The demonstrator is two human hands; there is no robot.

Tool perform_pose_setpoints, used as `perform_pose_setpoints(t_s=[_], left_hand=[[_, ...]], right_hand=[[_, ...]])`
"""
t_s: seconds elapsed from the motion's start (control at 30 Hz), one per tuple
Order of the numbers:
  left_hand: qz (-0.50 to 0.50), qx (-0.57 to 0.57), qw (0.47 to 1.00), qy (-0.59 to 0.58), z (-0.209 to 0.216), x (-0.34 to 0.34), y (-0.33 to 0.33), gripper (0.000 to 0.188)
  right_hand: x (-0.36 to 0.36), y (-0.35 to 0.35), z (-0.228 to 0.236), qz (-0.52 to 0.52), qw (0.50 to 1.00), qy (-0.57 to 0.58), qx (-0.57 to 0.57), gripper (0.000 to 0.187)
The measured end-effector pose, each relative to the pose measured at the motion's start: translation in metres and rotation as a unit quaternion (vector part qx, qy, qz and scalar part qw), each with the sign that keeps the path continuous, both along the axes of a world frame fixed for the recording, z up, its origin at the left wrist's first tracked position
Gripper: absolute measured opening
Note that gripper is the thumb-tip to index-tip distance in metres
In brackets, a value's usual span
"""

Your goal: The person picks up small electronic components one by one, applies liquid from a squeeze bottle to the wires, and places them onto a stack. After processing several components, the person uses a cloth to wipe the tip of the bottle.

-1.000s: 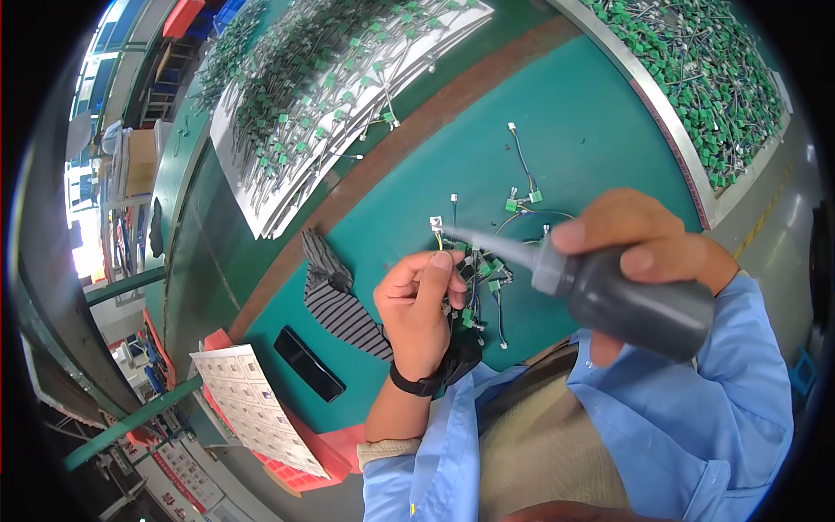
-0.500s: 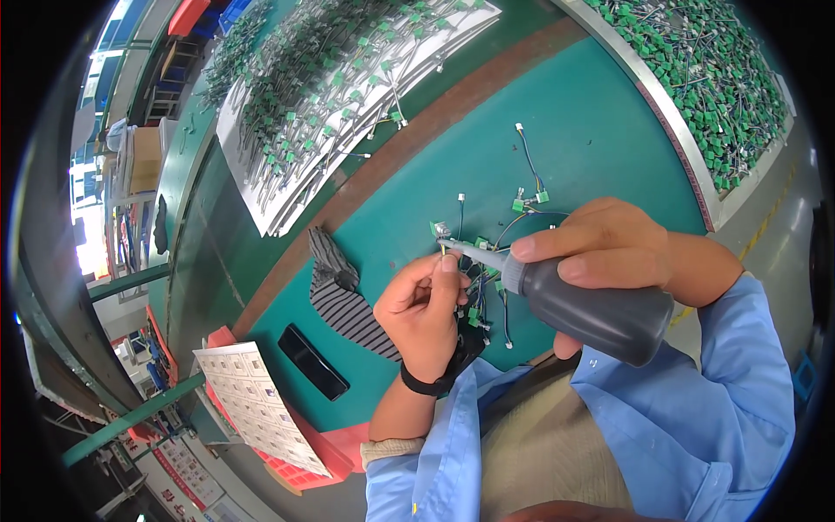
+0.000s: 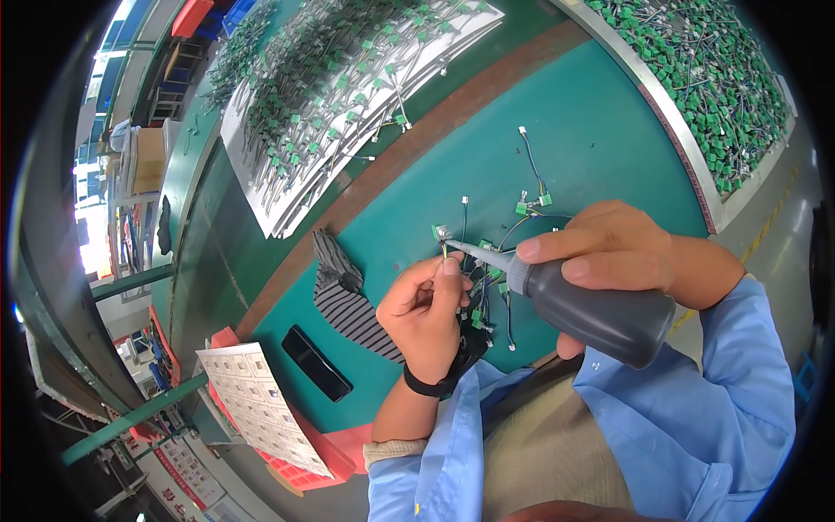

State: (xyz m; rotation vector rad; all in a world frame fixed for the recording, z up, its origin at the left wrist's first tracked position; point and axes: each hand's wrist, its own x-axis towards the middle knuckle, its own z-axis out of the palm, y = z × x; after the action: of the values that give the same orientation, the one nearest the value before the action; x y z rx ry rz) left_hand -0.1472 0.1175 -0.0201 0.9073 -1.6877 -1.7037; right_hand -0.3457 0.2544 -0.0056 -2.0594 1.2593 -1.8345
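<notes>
Between thumb and fingertips, my left hand (image 3: 428,304) pinches the wires of a small green circuit board (image 3: 439,233) with a metal part on it. My right hand (image 3: 609,252) is wrapped round a dark grey squeeze bottle (image 3: 600,313), tilted so that its pale tapered nozzle (image 3: 478,252) points left. The nozzle tip is at the board, just above my left fingertips; whether it touches cannot be made out. Several wired green boards (image 3: 497,280) lie tangled behind and under the hands. Farther off, another wired board (image 3: 532,205) rests on the green mat.
A striped grey sleeve (image 3: 357,309) and a black phone (image 3: 317,363) lie left of my hands. White sheets (image 3: 252,196) at the far left carry many wired boards. A metal-edged tray (image 3: 687,165) at the right is heaped with more. A printed sheet (image 3: 261,404) leans on a red crate.
Little differs. The view has shifted slightly, and both hands keep their hold, with the nozzle still at the board.
</notes>
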Motion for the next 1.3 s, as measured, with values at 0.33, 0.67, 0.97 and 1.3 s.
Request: perform_pose_setpoints(t_s=[0.33, 0.67, 0.97, 1.3], left_hand=[[0.001, 0.015, 1.0, 0.007, -0.001, 0.001, -0.001, 0.01], [-0.011, 0.049, 0.998, 0.028, 0.004, 0.004, -0.01, 0.014], [0.023, -0.037, 0.999, -0.006, 0.045, 0.039, -0.154, 0.022], [0.004, -0.488, 0.829, -0.274, 0.04, 0.004, -0.324, 0.019]], right_hand=[[-0.001, -0.002, 0.002, -0.004, 1.0, 0.004, -0.005, 0.082], [0.002, -0.003, -0.007, -0.018, 1.0, 0.007, -0.009, 0.08], [0.001, -0.003, -0.012, -0.041, 0.998, 0.028, -0.049, 0.076], [0.003, -0.009, -0.011, -0.038, 0.998, 0.018, -0.043, 0.078]])
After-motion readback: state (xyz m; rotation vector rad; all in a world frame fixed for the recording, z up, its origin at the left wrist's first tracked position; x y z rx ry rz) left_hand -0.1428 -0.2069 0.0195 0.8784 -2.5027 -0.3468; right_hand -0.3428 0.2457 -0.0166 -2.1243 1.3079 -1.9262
